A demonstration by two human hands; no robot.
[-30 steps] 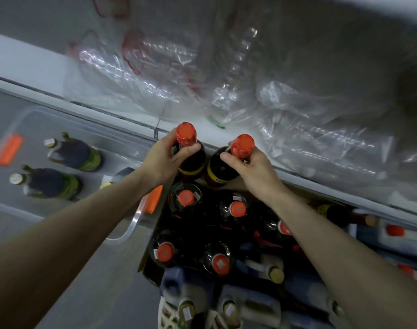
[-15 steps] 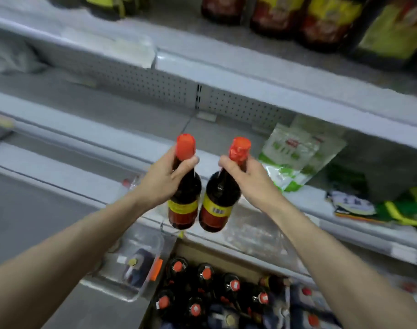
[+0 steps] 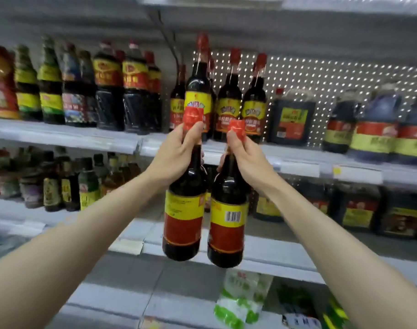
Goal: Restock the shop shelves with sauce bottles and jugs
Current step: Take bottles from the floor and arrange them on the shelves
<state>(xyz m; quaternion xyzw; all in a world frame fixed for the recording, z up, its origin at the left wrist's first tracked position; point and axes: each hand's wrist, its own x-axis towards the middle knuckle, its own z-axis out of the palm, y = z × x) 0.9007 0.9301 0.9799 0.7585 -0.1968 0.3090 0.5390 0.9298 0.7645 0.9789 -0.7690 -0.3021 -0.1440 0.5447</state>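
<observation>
**Two sauce bottles held up by the neck in front of the shelves**

Head view: The left hand [image 3: 176, 153] is closed around the neck of the left bottle [image 3: 183, 217], thumb and fingers [image 3: 193, 136] wrapped just under its red cap [image 3: 192, 118]. The right hand [image 3: 246, 160] is closed the same way around the neck of the right bottle [image 3: 227, 224], its fingers pinching just below that bottle's red cap [image 3: 237, 128]. Both bottles hang below the fingers with their long axes close to vertical, caps up and bases down. The left bottle tilts a little, its base swinging left; the right bottle's base leans slightly inward. The two sit just beside each other, with a narrow gap between their bodies. Each is dark with a yellow and red label; the right one shows a barcode facing the camera.

Beyond the fingers, at cap height, runs a white shelf [image 3: 65, 136] carrying a row of matching red-capped bottles [image 3: 229, 100] standing upright directly behind the hands. To the right of the right hand stand dark jugs [image 3: 290, 117] on the same shelf. Left of the left hand are taller bottles with green and yellow labels [image 3: 51, 91]. Below the held bottles' bases lies a green and white packet [image 3: 240, 298] on a lower shelf.
</observation>
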